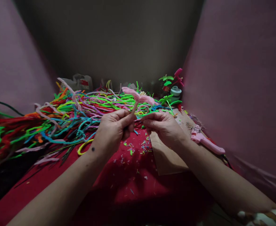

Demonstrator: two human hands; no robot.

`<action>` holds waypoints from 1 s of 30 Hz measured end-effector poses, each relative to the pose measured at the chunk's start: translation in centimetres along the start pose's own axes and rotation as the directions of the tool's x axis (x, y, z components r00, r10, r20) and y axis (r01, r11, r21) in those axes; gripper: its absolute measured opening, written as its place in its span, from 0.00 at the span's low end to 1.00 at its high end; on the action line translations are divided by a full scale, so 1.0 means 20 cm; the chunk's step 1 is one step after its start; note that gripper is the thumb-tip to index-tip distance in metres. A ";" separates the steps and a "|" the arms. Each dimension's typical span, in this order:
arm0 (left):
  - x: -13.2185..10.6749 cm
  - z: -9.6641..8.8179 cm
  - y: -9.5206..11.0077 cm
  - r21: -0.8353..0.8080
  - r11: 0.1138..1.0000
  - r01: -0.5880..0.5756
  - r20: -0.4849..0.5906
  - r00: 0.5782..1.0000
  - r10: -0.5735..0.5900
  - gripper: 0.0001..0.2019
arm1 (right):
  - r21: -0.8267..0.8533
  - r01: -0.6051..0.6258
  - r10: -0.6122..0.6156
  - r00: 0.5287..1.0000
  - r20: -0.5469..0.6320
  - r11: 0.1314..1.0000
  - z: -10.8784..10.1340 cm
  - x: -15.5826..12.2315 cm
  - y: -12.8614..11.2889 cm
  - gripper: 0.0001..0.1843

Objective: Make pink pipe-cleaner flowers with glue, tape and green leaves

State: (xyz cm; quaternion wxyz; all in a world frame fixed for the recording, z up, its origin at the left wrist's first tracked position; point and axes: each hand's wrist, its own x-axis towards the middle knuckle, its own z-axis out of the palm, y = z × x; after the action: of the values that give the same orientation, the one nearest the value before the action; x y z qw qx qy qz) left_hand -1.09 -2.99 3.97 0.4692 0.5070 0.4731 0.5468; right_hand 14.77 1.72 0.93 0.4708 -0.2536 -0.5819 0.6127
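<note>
Head view: Both forearms extend forward from the lower corners and converge at the centre, above the red work surface (126, 183). The left hand (113, 125) is angled inward, with its thumb pressed against the curled fingers. It grips the stem (135, 108) of a pink flower (139, 97) between thumb and index finger. The right hand (166, 127) is bent inward opposite, with thumb and index finger drawn together in a narrow pinch. A green strand (152, 115) runs along its fingertips; whether it is gripped cannot be told.

The pink flower stands above the left fingertips, tilted slightly right, its petals spread over the gap between the hands. The pile of coloured strands (69, 108) lies behind and to the left. The brown sheet (168, 158) lies beneath the right hand; the pink glue gun (208, 143) lies beyond the right forearm.
</note>
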 end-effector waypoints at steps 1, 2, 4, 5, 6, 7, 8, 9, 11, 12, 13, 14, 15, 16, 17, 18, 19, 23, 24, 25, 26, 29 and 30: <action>0.00 0.00 0.00 -0.011 1.000 0.012 0.007 1.000 -0.012 0.13 | -0.011 -0.005 0.005 1.000 -0.003 1.000 -0.01 0.00 0.00 0.05; 0.00 0.00 -0.01 -0.022 0.999 0.023 0.011 1.000 -0.022 0.14 | -0.022 -0.011 0.011 1.000 0.000 1.000 -0.01 0.00 0.00 0.06; 0.01 -0.01 -0.01 -0.047 0.998 0.036 0.006 0.999 -0.035 0.14 | -0.045 -0.029 0.029 1.000 0.004 0.999 0.00 0.00 0.00 0.07; 0.01 -0.01 -0.02 -0.058 0.998 0.039 0.002 0.999 -0.039 0.14 | -0.051 -0.039 0.039 0.999 0.001 0.998 0.01 0.00 -0.01 0.08; 0.01 -0.01 -0.02 -0.067 0.997 0.042 -0.001 0.999 -0.042 0.14 | -0.051 -0.047 0.047 0.999 -0.005 0.998 0.02 0.01 -0.01 0.09; 0.01 -0.02 -0.02 -0.076 0.996 0.043 -0.005 0.999 -0.043 0.14 | -0.049 -0.054 0.054 0.998 -0.009 0.997 0.03 0.02 -0.01 0.11; 0.01 -0.02 -0.02 -0.085 0.995 0.042 -0.008 0.999 -0.043 0.13 | -0.047 -0.063 0.062 0.998 -0.011 0.997 0.03 0.02 -0.01 0.14; 0.01 -0.03 -0.02 -0.094 0.995 0.040 -0.009 0.999 -0.041 0.12 | -0.049 -0.071 0.071 0.997 -0.008 0.996 0.04 0.03 -0.02 0.15; 0.01 -0.04 -0.01 -0.113 0.993 0.029 -0.022 0.999 -0.032 0.11 | -0.093 -0.070 0.071 0.997 0.003 0.993 0.02 0.04 -0.03 0.16; 0.01 -0.05 -0.01 -0.124 0.992 0.020 -0.031 0.999 -0.024 0.10 | -0.154 -0.057 0.059 0.998 0.009 0.986 -0.01 0.03 -0.05 0.14; 0.01 -0.05 -0.01 -0.134 0.991 0.010 -0.042 0.999 -0.016 0.09 | -0.251 -0.028 0.032 0.999 0.014 0.968 -0.04 0.02 -0.06 0.13; 0.01 -0.06 -0.01 -0.142 0.990 0.001 -0.051 0.999 -0.008 0.09 | -0.380 0.008 -0.002 1.000 0.016 0.925 -0.08 -0.01 -0.08 0.11; 0.01 -0.06 -0.01 -0.148 0.989 -0.006 -0.052 0.999 -0.002 0.08 | -0.544 0.045 -0.029 0.999 0.038 0.838 -0.13 -0.05 -0.09 0.11; 0.01 -0.07 -0.01 -0.151 0.989 -0.008 -0.048 0.999 0.001 0.08 | -0.701 0.071 -0.046 0.997 0.054 0.710 -0.18 -0.11 -0.10 0.12; 0.01 -0.07 -0.01 -0.151 0.989 -0.005 -0.040 0.999 -0.001 0.08 | -0.819 0.082 -0.053 0.997 0.063 0.568 -0.22 -0.16 -0.10 0.14; 0.01 -0.07 -0.01 -0.150 0.989 -0.001 -0.033 0.999 -0.004 0.08 | -0.895 0.075 -0.046 0.997 0.061 0.441 -0.27 -0.22 -0.10 0.17; 0.01 -0.08 -0.01 -0.153 0.988 0.002 -0.028 1.000 -0.007 0.08 | -0.935 0.062 -0.027 0.998 0.056 0.348 -0.30 -0.28 -0.09 0.18; 0.01 -0.08 0.02 -0.200 0.979 -0.028 -0.062 0.998 0.016 0.06 | -0.979 0.008 0.033 0.999 0.015 0.206 -0.35 -0.41 -0.02 0.20; 0.02 -0.08 0.03 -0.216 0.975 -0.043 -0.069 0.997 0.029 0.05 | -0.979 0.002 0.036 0.999 0.009 0.205 -0.35 -0.41 0.00 0.18; 0.02 -0.08 0.04 -0.227 0.972 -0.059 -0.073 0.996 0.043 0.05 | -0.977 0.000 0.034 0.999 0.007 0.215 -0.35 -0.41 0.01 0.17; 0.02 -0.09 0.05 -0.233 0.970 -0.073 -0.077 0.995 0.056 0.05 | -0.972 0.001 0.031 0.999 0.008 0.235 -0.34 -0.41 0.02 0.17; 0.04 -0.11 0.07 -0.241 0.965 -0.103 -0.098 0.992 0.081 0.06 | -0.949 0.012 -0.008 1.000 0.010 0.314 -0.36 -0.40 0.02 0.17; 0.06 -0.13 0.07 -0.255 0.961 -0.108 -0.105 0.991 0.084 0.06 | -0.941 0.019 -0.026 1.000 0.011 0.337 -0.37 -0.40 0.03 0.17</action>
State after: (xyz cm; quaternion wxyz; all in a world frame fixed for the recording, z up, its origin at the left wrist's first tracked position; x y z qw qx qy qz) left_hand -3.71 -2.15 5.33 0.4822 0.4374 0.3933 0.6492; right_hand 24.42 -1.68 -2.93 0.2490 -0.4722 -0.8306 0.1587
